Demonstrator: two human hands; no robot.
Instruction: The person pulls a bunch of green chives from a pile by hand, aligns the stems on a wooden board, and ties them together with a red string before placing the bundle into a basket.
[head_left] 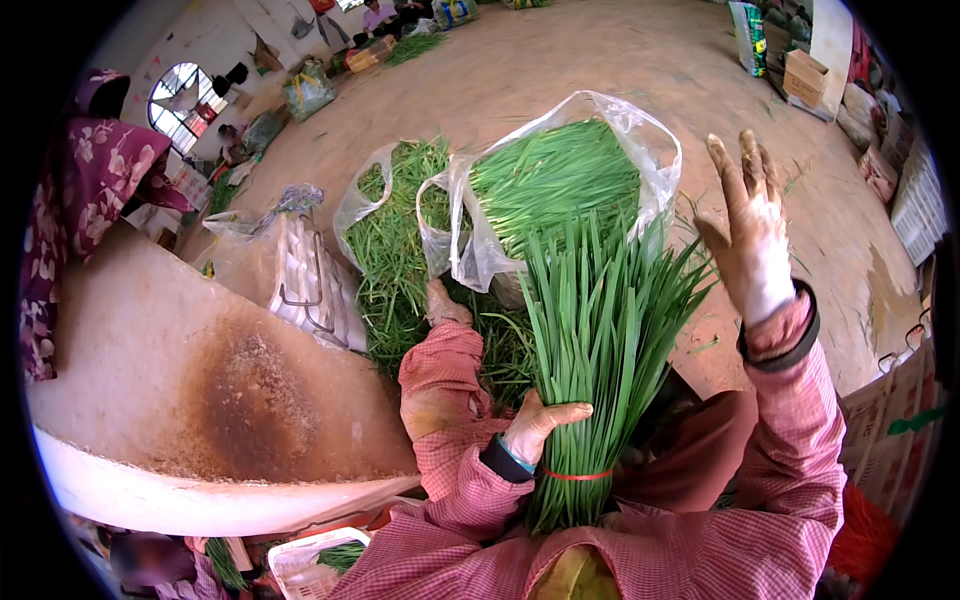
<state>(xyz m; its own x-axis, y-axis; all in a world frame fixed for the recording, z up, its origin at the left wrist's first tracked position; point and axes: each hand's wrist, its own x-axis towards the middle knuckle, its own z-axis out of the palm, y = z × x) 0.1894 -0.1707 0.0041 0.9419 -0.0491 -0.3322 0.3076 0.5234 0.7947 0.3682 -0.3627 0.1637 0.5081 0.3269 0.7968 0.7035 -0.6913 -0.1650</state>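
Note:
My left hand point(545, 425) is wrapped round a thick bunch of long flat green leaves, like garlic chives point(600, 340), with its thumb across the front. A red band point(577, 475) circles the bunch below the hand, near the cut ends at my lap. The leaf tips fan out away from me. My right hand point(748, 215) is raised at the right, apart from the bunch, with fingers spread and nothing in it. Beyond the bunch, a clear plastic bag point(660, 160) holds neatly laid green leaves. Left of it, another clear bag point(362, 200) holds tangled greens.
A limb in pink checked cloth point(440, 365) extends over loose greens. Left are a stained pale ledge point(130, 330), a plastic-wrapped white bundle point(310, 270) and a person in purple floral cloth point(100, 180). A white crate point(300, 565) stands lower left; a cardboard box point(805, 78) stands far right.

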